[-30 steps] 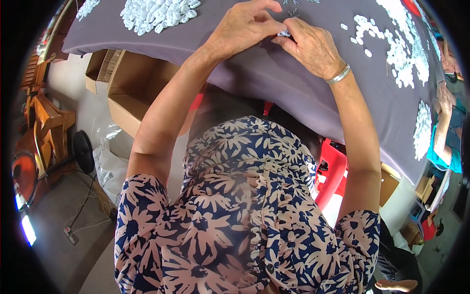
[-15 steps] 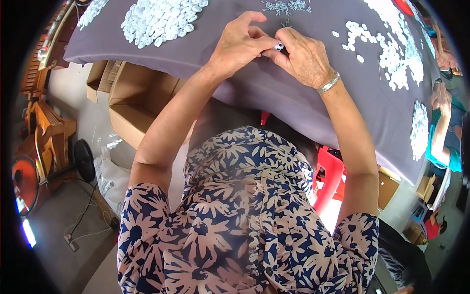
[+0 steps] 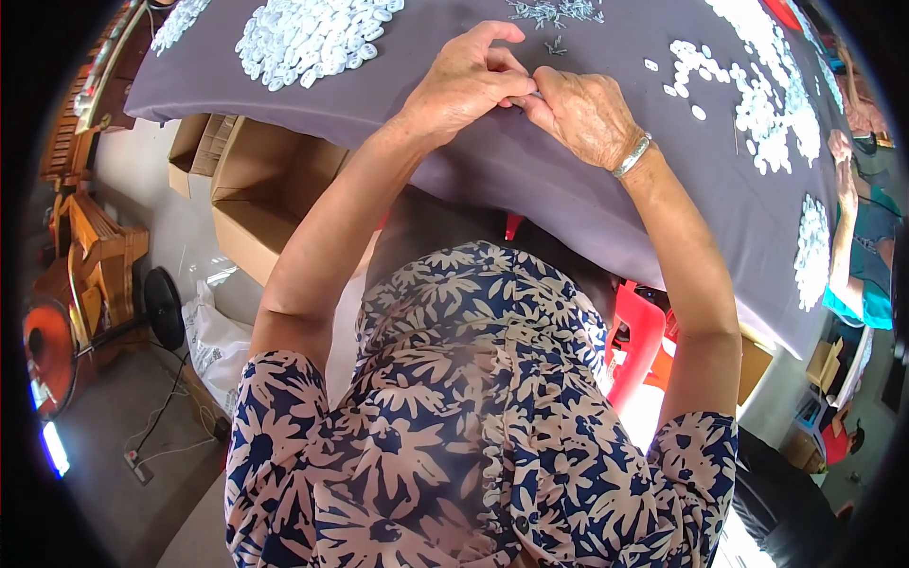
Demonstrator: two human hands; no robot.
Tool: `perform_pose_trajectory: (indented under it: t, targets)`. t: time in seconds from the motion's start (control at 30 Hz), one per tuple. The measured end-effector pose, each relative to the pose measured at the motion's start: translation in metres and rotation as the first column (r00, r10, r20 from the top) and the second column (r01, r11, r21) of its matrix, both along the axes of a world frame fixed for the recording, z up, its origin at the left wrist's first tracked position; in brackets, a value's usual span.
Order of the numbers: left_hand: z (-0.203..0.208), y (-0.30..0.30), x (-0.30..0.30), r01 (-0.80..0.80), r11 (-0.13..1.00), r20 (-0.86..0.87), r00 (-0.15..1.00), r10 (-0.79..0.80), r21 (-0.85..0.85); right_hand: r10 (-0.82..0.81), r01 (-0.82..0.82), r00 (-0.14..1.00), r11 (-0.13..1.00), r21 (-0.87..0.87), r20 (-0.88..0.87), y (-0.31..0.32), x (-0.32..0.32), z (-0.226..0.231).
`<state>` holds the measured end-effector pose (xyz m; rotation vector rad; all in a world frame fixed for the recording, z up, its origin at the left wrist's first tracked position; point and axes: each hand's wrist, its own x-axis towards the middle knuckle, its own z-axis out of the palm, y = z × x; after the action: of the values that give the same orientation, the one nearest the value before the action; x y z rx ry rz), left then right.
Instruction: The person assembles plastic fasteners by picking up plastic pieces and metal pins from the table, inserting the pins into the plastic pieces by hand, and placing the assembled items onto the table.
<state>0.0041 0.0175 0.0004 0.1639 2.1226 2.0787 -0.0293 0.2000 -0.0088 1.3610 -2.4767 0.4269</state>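
My left hand (image 3: 471,80) and my right hand (image 3: 592,114) meet over the near part of the cloth-covered table (image 3: 663,189). Their thumbs and fingertips pinch one small white plastic piece (image 3: 536,93) between them. Fingers cover most of it, so only a sliver shows. Just beyond the hands lie a few small grey pins (image 3: 556,45), with a larger heap of such pins (image 3: 559,11) farther back. To the left is a big pile of white oval plastic pieces (image 3: 312,40) with holes.
More white pieces (image 3: 762,118) spread along the table's right side, with another cluster (image 3: 812,251) by its edge. An open cardboard box (image 3: 248,222) stands below at left, near a fan (image 3: 49,346). A red chair (image 3: 636,341) is under the table. Another person's arm (image 3: 846,227) reaches in at far right.
My right hand's fingers have closed farther over the white piece, hiding its face with the holes. Both hands stay nearly in place. The other person's arm at far right has shifted farther along the table.
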Motion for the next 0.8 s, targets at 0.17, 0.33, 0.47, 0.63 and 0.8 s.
perform_pose_trajectory:
  t: [0.17, 0.33, 0.47, 0.63, 0.8]
  targets:
    - [-0.001, 0.002, -0.001, 0.009, 0.999, -0.026, 1.000, -0.008, 0.047, 0.018, -0.020, 0.999, 0.999, -0.028, -0.044, -0.001, -0.001, -0.004]
    - [-0.015, -0.004, -0.003, 0.223, 0.973, -0.526, 0.836, -0.158, 0.063, 0.023, -0.024, 1.000, 0.999, -0.023, -0.018, -0.003, 0.002, -0.003]
    - [-0.006, -0.002, -0.003, 0.071, 0.989, 0.025, 0.997, -0.075, 0.128, 0.088, -0.087, 0.995, 0.996, 0.017, -0.048, 0.001, -0.004, -0.005]
    - [0.007, -0.002, -0.008, 0.104, 0.992, 0.060, 0.992, -0.108, 0.069, 0.249, -0.275, 0.956, 0.946, -0.170, -0.157, 0.000, -0.020, -0.013]
    - [0.007, -0.006, -0.012, 0.115, 0.991, 0.129, 0.984, -0.122, 0.064, 0.203, -0.206, 0.976, 0.978, -0.036, -0.079, -0.002, -0.017, 0.005]
